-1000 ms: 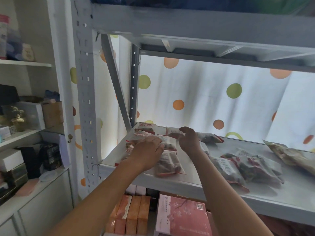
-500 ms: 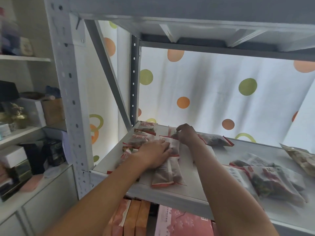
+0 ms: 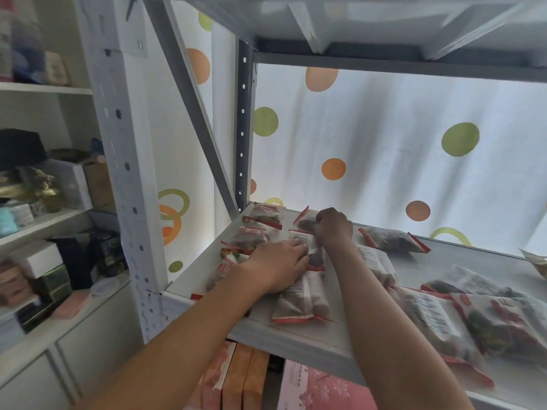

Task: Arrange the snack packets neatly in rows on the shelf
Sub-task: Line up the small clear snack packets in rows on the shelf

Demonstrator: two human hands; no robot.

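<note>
Several clear snack packets with red edges lie on the grey metal shelf (image 3: 322,341). A column of packets (image 3: 254,236) runs along the shelf's left side. My left hand (image 3: 276,266) lies flat, fingers straight, on packets at the second column, above a front packet (image 3: 299,303). My right hand (image 3: 333,229) is curled, pinching the edge of a packet (image 3: 305,224) near the back. One more packet (image 3: 390,239) lies at the back middle, and a loose heap of packets (image 3: 479,318) sits at the right.
The shelf's uprights (image 3: 124,173) stand at the left and a diagonal brace (image 3: 189,113) crosses behind them. An upper shelf (image 3: 384,22) hangs close overhead. A polka-dot curtain (image 3: 399,149) backs the shelf. Boxes (image 3: 236,380) stand below; a cabinet with clutter (image 3: 44,232) is left.
The view has moved closer and tilted up. My right hand has curled down onto the back packet and my left hand has slid slightly toward it over the second column.
</note>
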